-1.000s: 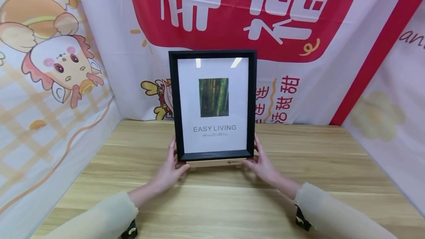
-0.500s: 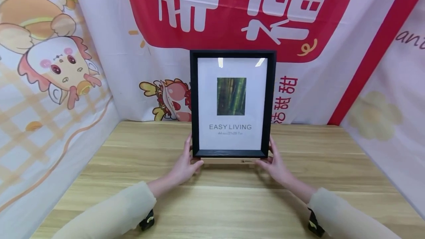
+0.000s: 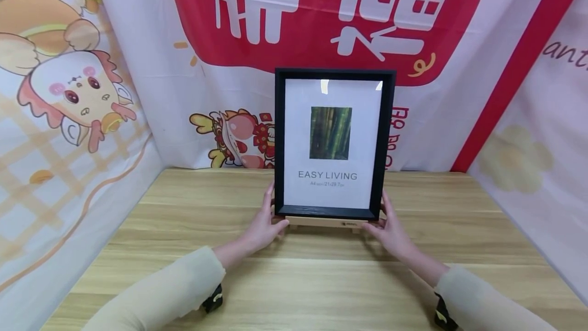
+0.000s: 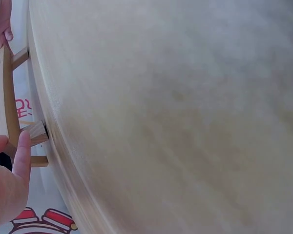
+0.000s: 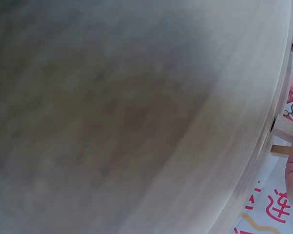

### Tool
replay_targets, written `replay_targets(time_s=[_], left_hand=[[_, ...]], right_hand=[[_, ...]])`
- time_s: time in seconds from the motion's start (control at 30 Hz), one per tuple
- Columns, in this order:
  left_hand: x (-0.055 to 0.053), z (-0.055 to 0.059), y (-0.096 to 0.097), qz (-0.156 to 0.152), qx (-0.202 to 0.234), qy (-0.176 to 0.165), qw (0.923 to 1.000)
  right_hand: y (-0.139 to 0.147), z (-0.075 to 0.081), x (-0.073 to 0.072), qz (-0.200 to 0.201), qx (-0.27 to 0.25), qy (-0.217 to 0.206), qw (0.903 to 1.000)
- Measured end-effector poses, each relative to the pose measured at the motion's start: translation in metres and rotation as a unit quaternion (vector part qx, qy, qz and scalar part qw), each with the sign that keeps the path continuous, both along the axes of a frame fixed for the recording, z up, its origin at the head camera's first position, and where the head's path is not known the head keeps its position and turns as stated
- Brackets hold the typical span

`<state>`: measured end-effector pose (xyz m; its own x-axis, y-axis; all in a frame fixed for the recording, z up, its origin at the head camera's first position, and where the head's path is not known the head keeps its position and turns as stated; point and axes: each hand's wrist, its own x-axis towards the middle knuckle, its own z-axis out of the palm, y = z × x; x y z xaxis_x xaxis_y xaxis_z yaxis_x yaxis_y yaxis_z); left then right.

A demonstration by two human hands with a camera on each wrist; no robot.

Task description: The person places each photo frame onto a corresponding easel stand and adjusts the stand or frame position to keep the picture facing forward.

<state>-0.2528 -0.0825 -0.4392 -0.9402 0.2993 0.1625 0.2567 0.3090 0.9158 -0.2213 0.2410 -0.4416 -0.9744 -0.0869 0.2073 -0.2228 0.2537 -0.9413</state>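
A black picture frame [image 3: 331, 134] with a bamboo picture and the words EASY LIVING stands nearly upright on the front ledge of a small wooden easel [image 3: 321, 222]. My left hand [image 3: 263, 228] grips the easel's left end, thumb at the front of the ledge and fingers up beside the frame. At the right end my right hand [image 3: 390, 230] holds it the same way. In the left wrist view, the easel's legs [image 4: 20, 58] reach down to the tabletop. The right wrist view catches one leg [image 5: 285, 128] near my right thumb. Fingers behind the frame are partly hidden.
Wood-grain tabletop [image 3: 312, 290] spreads out in front of and beside the easel. Close behind hangs a white and red printed cloth [image 3: 243, 55]. More printed cloth [image 3: 41, 167] walls the left side, and a pale cloth [image 3: 546, 132] the right.
Both hands have shifted the easel and frame to the right together, more in the first half second than in the second. The grip looks the same throughout.
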Motion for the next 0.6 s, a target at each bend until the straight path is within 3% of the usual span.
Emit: replay_targets(time_s=[0.6], left_hand=[[-0.0007, 0.0006, -0.0001, 0.002, 0.0, -0.007, 1.0]], right_hand=[[0.0001, -0.0012, -0.0034, 0.005, 0.009, 0.014, 0.9998]])
